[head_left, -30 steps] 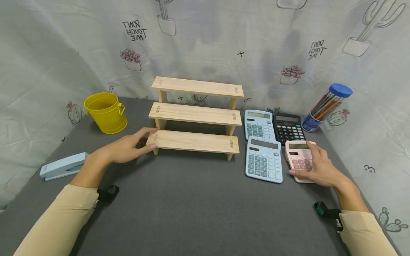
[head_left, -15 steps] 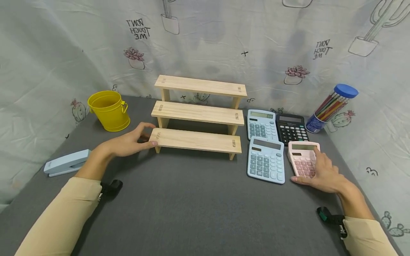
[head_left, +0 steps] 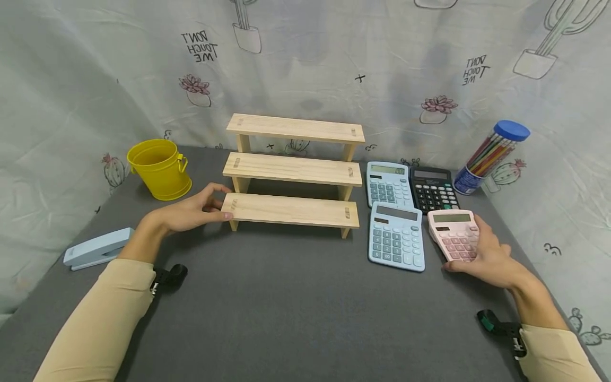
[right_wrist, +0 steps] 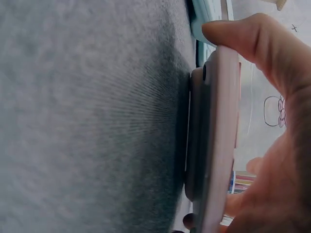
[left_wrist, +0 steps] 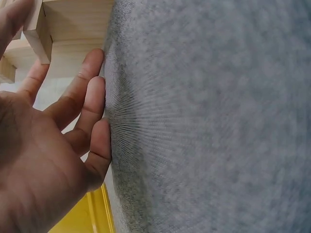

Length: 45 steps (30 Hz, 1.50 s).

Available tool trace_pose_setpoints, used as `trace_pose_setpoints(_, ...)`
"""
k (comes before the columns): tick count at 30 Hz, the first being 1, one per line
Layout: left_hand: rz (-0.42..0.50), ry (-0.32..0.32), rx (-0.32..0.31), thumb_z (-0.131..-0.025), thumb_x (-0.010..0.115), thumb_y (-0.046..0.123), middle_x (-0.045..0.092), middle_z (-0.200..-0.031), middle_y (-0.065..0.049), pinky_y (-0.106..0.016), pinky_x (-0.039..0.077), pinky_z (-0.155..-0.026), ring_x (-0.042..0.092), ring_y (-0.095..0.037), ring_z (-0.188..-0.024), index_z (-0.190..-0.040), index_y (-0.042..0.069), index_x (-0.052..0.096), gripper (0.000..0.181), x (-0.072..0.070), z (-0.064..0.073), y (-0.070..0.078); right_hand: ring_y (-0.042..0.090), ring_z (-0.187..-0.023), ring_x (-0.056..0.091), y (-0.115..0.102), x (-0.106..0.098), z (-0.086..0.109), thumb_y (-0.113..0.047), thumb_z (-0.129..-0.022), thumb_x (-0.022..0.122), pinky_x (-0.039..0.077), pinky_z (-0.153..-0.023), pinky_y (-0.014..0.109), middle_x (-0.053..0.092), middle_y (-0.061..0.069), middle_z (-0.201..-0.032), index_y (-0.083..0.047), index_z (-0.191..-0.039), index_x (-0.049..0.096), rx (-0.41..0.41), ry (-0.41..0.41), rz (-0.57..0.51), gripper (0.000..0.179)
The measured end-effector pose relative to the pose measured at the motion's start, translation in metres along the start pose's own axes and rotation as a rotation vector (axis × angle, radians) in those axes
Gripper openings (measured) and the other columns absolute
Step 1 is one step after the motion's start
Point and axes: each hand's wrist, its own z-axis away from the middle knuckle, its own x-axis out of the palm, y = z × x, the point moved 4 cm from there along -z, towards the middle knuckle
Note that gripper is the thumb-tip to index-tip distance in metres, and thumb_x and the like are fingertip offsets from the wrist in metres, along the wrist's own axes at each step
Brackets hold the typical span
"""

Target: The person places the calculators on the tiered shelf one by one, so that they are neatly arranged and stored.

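Observation:
At the left end of a three-tier wooden stand [head_left: 291, 209], my left hand [head_left: 188, 212] pinches the lowest shelf, thumb at the front edge and index finger behind. In the left wrist view its other fingers lie along the grey cloth, beside the stand's wood [left_wrist: 75, 19]. My right hand [head_left: 494, 262] grips a pink calculator [head_left: 458, 239], thumb at the lower left corner, fingers round the right side. The right wrist view shows this calculator [right_wrist: 223, 131] edge-on, close over the cloth with a dark shadow under it. Its screen and most keys show from above.
Left of the pink calculator lies a light blue calculator [head_left: 395, 239]; behind are another light blue one [head_left: 387, 185] and a black one [head_left: 431, 188]. A blue-lidded tub of coloured pencils [head_left: 487, 154] stands back right. A yellow bucket [head_left: 159, 172] and light blue stapler [head_left: 97, 249] are left.
My right hand's fingers have slid off the pink calculator's screen to its right side, and its lower end has swung slightly to the right. The left hand stays at the stand.

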Motion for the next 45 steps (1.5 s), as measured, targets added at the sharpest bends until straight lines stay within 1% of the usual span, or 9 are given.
trace_pose_setpoints(6, 0.024, -0.002, -0.009, -0.1, 0.068, 0.04, 0.051, -0.145, -0.023, -0.044, 0.041, -0.101, 0.054, -0.034, -0.129, -0.151, 0.02, 0.021, 0.072, -0.002, -0.001, 0.001, 0.066, -0.122, 0.022, 0.001, 0.002, 0.002, -0.04, -0.078, 0.087, 0.018, -0.091, 0.071, 0.004, 0.044, -0.159, 0.003, -0.159, -0.013, -0.001, 0.05, -0.067, 0.136)
trace_pose_setpoints(14, 0.053, -0.005, -0.019, -0.099, 0.07, 0.039, 0.051, -0.145, -0.022, -0.045, 0.041, -0.101, 0.052, -0.035, -0.132, -0.151, 0.023, 0.023, 0.072, -0.003, 0.001, -0.002, 0.06, -0.113, 0.025, -0.014, -0.004, 0.005, -0.034, -0.073, 0.091, 0.022, -0.084, 0.064, 0.012, 0.041, -0.158, -0.002, -0.162, -0.009, -0.022, 0.158, -0.09, 0.137)
trace_pose_setpoints(17, 0.052, -0.006, -0.025, -0.098, 0.07, 0.039, 0.051, -0.145, -0.021, -0.045, 0.041, -0.1, 0.051, -0.035, -0.133, -0.15, 0.023, 0.023, 0.072, -0.002, 0.004, -0.006, 0.059, -0.114, 0.024, -0.023, -0.008, 0.008, -0.035, -0.073, 0.091, 0.024, -0.082, 0.06, 0.013, 0.038, -0.16, -0.007, -0.163, -0.01, -0.024, 0.161, -0.103, 0.138)
trace_pose_setpoints(24, 0.054, 0.01, -0.003, -0.099, 0.07, 0.039, 0.051, -0.146, -0.022, -0.047, 0.041, -0.103, 0.05, -0.036, -0.134, -0.148, 0.023, 0.024, 0.069, 0.0, 0.005, -0.012, 0.061, -0.121, 0.022, -0.049, -0.017, 0.01, -0.03, -0.07, 0.092, 0.023, -0.087, 0.069, 0.013, 0.035, -0.164, -0.012, -0.164, -0.01, -0.08, 0.212, -0.117, 0.139)
trace_pose_setpoints(29, 0.043, -0.005, 0.019, -0.1, 0.069, 0.038, 0.051, -0.145, -0.023, -0.045, 0.043, -0.101, 0.05, -0.037, -0.133, -0.149, 0.021, 0.023, 0.069, -0.001, -0.002, -0.009, 0.058, -0.121, 0.022, -0.066, -0.026, 0.013, -0.028, -0.067, 0.094, 0.023, -0.087, 0.066, 0.017, 0.032, -0.163, -0.015, -0.164, -0.007, -0.112, 0.248, -0.123, 0.141)
trace_pose_setpoints(35, 0.026, 0.002, 0.009, -0.1, 0.068, 0.04, 0.05, -0.146, -0.022, -0.049, 0.039, -0.105, 0.049, -0.037, -0.134, -0.149, 0.022, 0.022, 0.07, -0.004, -0.005, -0.001, 0.055, -0.124, 0.019, -0.089, -0.039, 0.01, -0.026, -0.07, 0.092, 0.023, -0.089, 0.069, 0.01, 0.027, -0.168, -0.022, -0.164, -0.011, -0.144, 0.244, -0.15, 0.14)
trace_pose_setpoints(39, 0.028, 0.002, 0.009, -0.1, 0.067, 0.039, 0.05, -0.146, -0.023, -0.051, 0.037, -0.107, 0.049, -0.036, -0.134, -0.15, 0.021, 0.02, 0.071, -0.005, -0.005, 0.0, 0.05, -0.122, 0.02, -0.103, -0.047, 0.005, -0.025, -0.07, 0.093, 0.025, -0.088, 0.064, 0.013, 0.021, -0.168, -0.029, -0.164, -0.01, -0.162, 0.251, -0.172, 0.139)
trace_pose_setpoints(43, 0.032, 0.001, -0.001, -0.1, 0.067, 0.038, 0.051, -0.145, -0.022, -0.05, 0.038, -0.105, 0.05, -0.036, -0.133, -0.151, 0.021, 0.021, 0.071, -0.002, -0.003, -0.003, 0.046, -0.122, 0.021, -0.114, -0.05, 0.002, -0.024, -0.069, 0.094, 0.026, -0.088, 0.059, 0.02, 0.02, -0.164, -0.037, -0.162, -0.008, -0.177, 0.263, -0.189, 0.139)
trace_pose_setpoints(45, 0.036, 0.0, -0.009, -0.1, 0.067, 0.038, 0.051, -0.145, -0.022, -0.049, 0.038, -0.105, 0.05, -0.036, -0.133, -0.151, 0.021, 0.021, 0.071, -0.001, -0.002, -0.004, 0.046, -0.123, 0.023, -0.118, -0.051, -0.001, -0.021, -0.068, 0.095, 0.027, -0.089, 0.056, 0.022, 0.021, -0.162, -0.037, -0.163, -0.005, -0.195, 0.275, -0.2, 0.139)
